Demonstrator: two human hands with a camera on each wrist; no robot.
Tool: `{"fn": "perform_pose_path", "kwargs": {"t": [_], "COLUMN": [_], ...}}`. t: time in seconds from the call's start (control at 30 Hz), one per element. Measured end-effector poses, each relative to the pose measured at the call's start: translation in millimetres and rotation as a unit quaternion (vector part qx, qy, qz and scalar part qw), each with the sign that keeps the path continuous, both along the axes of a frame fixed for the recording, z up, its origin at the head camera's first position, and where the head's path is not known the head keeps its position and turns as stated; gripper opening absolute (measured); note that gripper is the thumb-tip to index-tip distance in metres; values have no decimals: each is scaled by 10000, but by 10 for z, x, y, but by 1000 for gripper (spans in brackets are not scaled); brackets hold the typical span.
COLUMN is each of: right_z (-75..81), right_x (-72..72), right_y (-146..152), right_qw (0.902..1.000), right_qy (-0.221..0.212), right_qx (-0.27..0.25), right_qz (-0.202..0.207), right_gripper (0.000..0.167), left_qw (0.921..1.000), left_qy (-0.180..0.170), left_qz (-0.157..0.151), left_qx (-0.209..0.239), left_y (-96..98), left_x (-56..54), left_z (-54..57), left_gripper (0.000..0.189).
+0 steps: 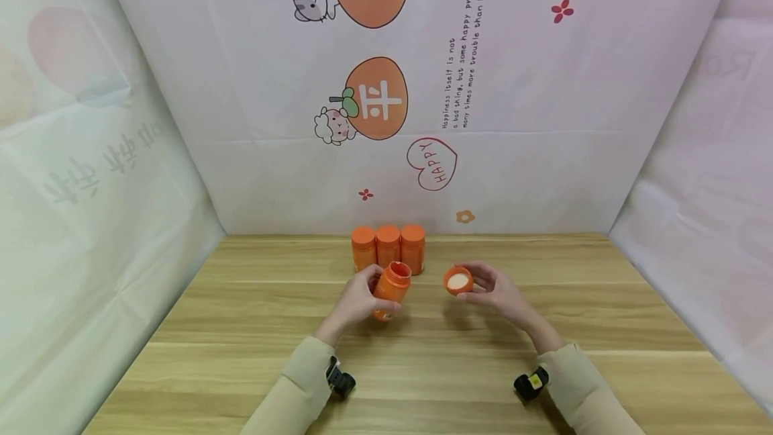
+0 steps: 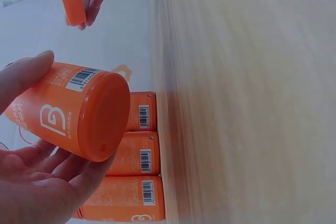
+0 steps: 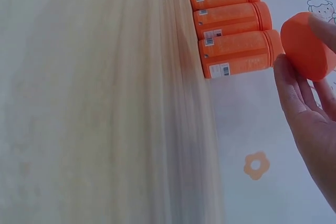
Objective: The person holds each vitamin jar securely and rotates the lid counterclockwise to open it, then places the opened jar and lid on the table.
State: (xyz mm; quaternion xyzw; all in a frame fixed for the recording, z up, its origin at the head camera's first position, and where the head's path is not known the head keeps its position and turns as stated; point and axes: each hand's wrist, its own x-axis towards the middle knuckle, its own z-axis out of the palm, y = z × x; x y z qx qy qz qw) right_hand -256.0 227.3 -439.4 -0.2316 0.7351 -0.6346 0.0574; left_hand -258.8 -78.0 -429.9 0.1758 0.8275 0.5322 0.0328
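My left hand grips an orange bottle that has no lid on, tilted with its open mouth facing up. In the left wrist view the bottle shows its base, a barcode and a white logo. To the right, my right hand holds an orange screw cap between thumb and fingers, its pale inner side turned toward the head camera. Cap and bottle are apart, both raised over the table. From the right wrist, the cap's smooth outer top is seen.
Three capped orange bottles stand side by side at the back of the wooden table, just behind the held bottle. A white printed cloth rises behind the table, with cloth walls at both sides.
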Motion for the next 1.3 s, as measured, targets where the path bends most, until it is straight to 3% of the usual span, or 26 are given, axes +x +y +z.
{"fn": "perform_pose_path", "kwargs": {"t": [0.33,0.73,1.0,1.3], "right_z": [-49,-88,-96,-117], "right_x": [-23,-63,-77,-83], "right_y": [60,180,255,333], "right_qw": [9999,9955,9971,9936], "right_qy": [117,346,227,299], "right_qx": [13,709,627,876], "right_qz": [-96,-520,-374,-654], "right_gripper": [67,62,60,60], "left_qw": [9996,9993,9986,9967], "left_qy": [48,49,-3,-96], "left_qz": [208,358,531,806], "left_qx": [-209,-66,-8,81], "left_y": [-49,-118,-199,-307], "left_x": [-36,-77,-98,-150], "left_z": [-25,-51,-33,-58], "left_gripper": [51,55,56,60]}}
